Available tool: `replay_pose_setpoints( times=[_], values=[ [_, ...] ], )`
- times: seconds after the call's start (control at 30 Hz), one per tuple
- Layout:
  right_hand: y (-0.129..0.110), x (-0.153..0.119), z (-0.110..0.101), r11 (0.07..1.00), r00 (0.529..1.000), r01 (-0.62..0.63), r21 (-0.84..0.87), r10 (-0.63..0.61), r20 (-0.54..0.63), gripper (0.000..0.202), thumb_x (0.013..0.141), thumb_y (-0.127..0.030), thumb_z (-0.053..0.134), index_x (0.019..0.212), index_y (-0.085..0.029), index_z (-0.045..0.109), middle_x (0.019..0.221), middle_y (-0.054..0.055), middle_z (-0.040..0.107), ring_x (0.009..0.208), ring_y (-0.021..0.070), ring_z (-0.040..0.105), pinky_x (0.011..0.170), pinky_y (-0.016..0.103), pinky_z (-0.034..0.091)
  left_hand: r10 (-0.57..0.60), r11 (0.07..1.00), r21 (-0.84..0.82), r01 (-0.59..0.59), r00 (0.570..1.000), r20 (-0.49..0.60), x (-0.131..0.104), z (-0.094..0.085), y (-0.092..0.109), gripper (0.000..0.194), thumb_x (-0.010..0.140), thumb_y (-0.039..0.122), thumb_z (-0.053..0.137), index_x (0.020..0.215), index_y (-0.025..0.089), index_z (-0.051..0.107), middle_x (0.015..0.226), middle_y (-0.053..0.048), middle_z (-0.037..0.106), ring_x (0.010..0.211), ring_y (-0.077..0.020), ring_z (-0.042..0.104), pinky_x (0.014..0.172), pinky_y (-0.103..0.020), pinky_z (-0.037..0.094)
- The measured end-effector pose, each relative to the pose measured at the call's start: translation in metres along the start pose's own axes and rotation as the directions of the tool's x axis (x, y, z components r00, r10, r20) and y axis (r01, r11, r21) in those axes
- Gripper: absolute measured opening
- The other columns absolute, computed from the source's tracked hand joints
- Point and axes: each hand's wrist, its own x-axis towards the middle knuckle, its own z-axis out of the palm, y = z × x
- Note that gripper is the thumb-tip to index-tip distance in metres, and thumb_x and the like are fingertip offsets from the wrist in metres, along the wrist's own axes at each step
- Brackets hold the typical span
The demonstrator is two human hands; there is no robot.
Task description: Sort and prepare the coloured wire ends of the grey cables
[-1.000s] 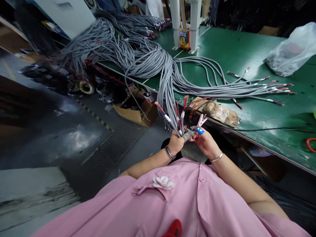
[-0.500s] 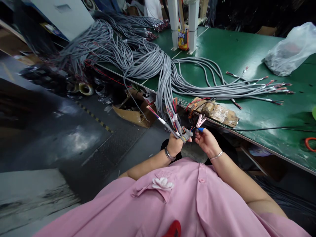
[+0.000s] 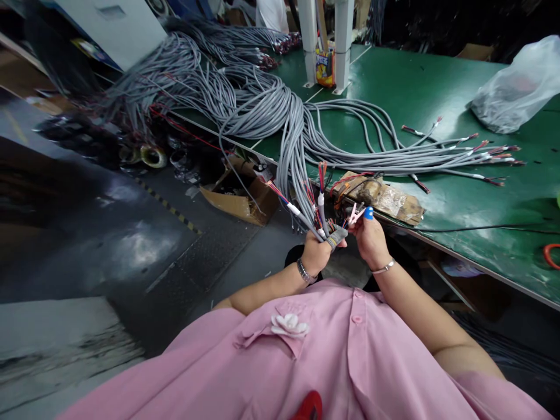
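Left hand (image 3: 317, 252): closes round several grey cables (image 3: 306, 220), fingers clamped on them; wears a grey cover (image 3: 336, 238) on one digit.
Grey cables: lie inside the left grip, before the pink shirt (image 3: 306, 356) and just short of the bench edge; point ends upward and away.
Coloured wires (image 3: 322, 170): fan out of the cable ends above white sleeves (image 3: 321, 199).
Right hand (image 3: 371, 240): sits just beside the left, blue cover (image 3: 368, 213) on one digit; fingers bent beside a pink clip (image 3: 352, 217), cannot tell if pinched on it or merely near.
Hanging bundle (image 3: 292, 153): drops over the bench edge behind the left hand.
Green bench (image 3: 420, 87): bears a large cable pile (image 3: 188, 87) to the left, a spread bunch (image 3: 371, 160) to the right, and a plastic bag (image 3: 511, 87) at far right.
Bench edge: carries a taped block (image 3: 389, 199) near the right hand.
Floor: holds an opened cardboard box (image 3: 236, 205), below the bench.
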Motion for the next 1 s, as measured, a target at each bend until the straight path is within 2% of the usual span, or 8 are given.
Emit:
replay_pose_setpoints(
  times=[0.1, 0.17, 0.3, 0.4, 0.57, 0.67, 0.87, 1.0],
  values=[
    [-0.003, 0.004, 0.004, 0.976, 0.985, -0.169, 0.139, 0.164, 0.050, 0.040, 0.077, -0.060, 0.068, 0.077, -0.020, 0.065, 0.074, 0.001, 0.069, 0.063, 0.0131, 0.061, 0.057, 0.027, 0.052, -0.010, 1.000, -0.008, 0.010, 1.000, 0.011, 0.001, 0.000, -0.003, 0.028, 0.075, 0.042, 0.073, 0.065, 0.016, 0.070, 0.057, -0.002, 0.065, 0.052, -0.0115, 0.058, 0.053, -0.024, 0.045],
    [-0.004, 0.006, 0.007, 0.954, 0.977, -0.211, 0.214, 0.206, 0.045, 0.038, 0.077, -0.058, 0.069, 0.077, -0.020, 0.065, 0.073, 0.001, 0.069, 0.064, 0.0129, 0.063, 0.058, 0.027, 0.053, -0.019, 1.000, 0.006, 0.019, 1.000, 0.011, 0.002, 0.001, -0.005, 0.029, 0.075, 0.043, 0.073, 0.066, 0.016, 0.070, 0.057, -0.002, 0.066, 0.051, -0.0112, 0.057, 0.053, -0.024, 0.046],
    [-0.003, 0.009, 0.010, 0.948, 0.982, -0.182, 0.263, 0.189, -0.001, 0.035, 0.077, -0.055, 0.071, 0.079, -0.020, 0.065, 0.069, 0.000, 0.068, 0.064, 0.0123, 0.062, 0.060, 0.027, 0.053, -0.021, 0.999, 0.043, 0.019, 0.999, 0.028, 0.004, 0.001, -0.007, 0.029, 0.075, 0.043, 0.074, 0.064, 0.016, 0.070, 0.058, -0.002, 0.066, 0.048, -0.0097, 0.054, 0.055, -0.024, 0.047],
    [0.000, 0.008, 0.009, 0.948, 0.984, -0.172, 0.269, 0.177, 0.006, 0.035, 0.077, -0.055, 0.072, 0.080, -0.020, 0.066, 0.071, 0.000, 0.068, 0.065, 0.0124, 0.062, 0.060, 0.026, 0.053, -0.018, 0.999, 0.050, 0.017, 0.999, 0.034, 0.004, 0.000, -0.009, 0.028, 0.075, 0.042, 0.074, 0.067, 0.016, 0.071, 0.058, -0.002, 0.067, 0.048, -0.0092, 0.054, 0.055, -0.024, 0.047],
    [0.001, 0.001, 0.003, 0.928, 0.968, -0.251, 0.274, 0.238, 0.080, 0.044, 0.081, -0.065, 0.059, 0.081, -0.021, 0.063, 0.076, 0.001, 0.068, 0.065, 0.0125, 0.061, 0.060, 0.025, 0.052, -0.038, 0.999, 0.035, 0.037, 0.999, 0.029, 0.002, -0.004, -0.008, 0.030, 0.074, 0.044, 0.074, 0.068, 0.015, 0.071, 0.058, -0.003, 0.067, 0.050, -0.0112, 0.058, 0.055, -0.025, 0.048],
    [0.002, -0.001, -0.005, 0.920, 0.958, -0.285, 0.268, 0.272, 0.087, 0.046, 0.082, -0.067, 0.055, 0.085, -0.022, 0.063, 0.077, 0.000, 0.067, 0.065, 0.0125, 0.061, 0.060, 0.025, 0.051, -0.046, 0.999, 0.020, 0.045, 0.998, 0.039, 0.000, -0.008, -0.006, 0.029, 0.074, 0.044, 0.074, 0.072, 0.015, 0.072, 0.060, -0.003, 0.069, 0.054, -0.0128, 0.061, 0.057, -0.026, 0.050],
    [0.003, -0.004, -0.021, 0.927, 0.952, -0.303, 0.221, 0.302, 0.038, 0.030, 0.079, -0.053, 0.067, 0.081, -0.023, 0.062, 0.075, -0.002, 0.067, 0.062, 0.0111, 0.060, 0.058, 0.024, 0.052, -0.076, 0.985, -0.146, 0.093, 0.990, 0.121, -0.001, -0.015, -0.005, 0.030, 0.075, 0.043, 0.075, 0.086, 0.014, 0.074, 0.072, -0.006, 0.073, 0.067, -0.0163, 0.068, 0.062, -0.027, 0.051],
    [0.000, -0.009, -0.027, 0.943, 0.957, -0.289, 0.163, 0.284, 0.051, 0.022, 0.080, -0.044, 0.068, 0.087, -0.024, 0.065, 0.077, -0.002, 0.067, 0.063, 0.0109, 0.061, 0.062, 0.026, 0.054, -0.083, 0.971, -0.206, 0.125, 0.976, 0.201, 0.001, -0.020, -0.003, 0.036, 0.075, 0.043, 0.075, 0.094, 0.013, 0.074, 0.078, -0.010, 0.074, 0.071, -0.0173, 0.068, 0.054, -0.023, 0.043]
  ],
)
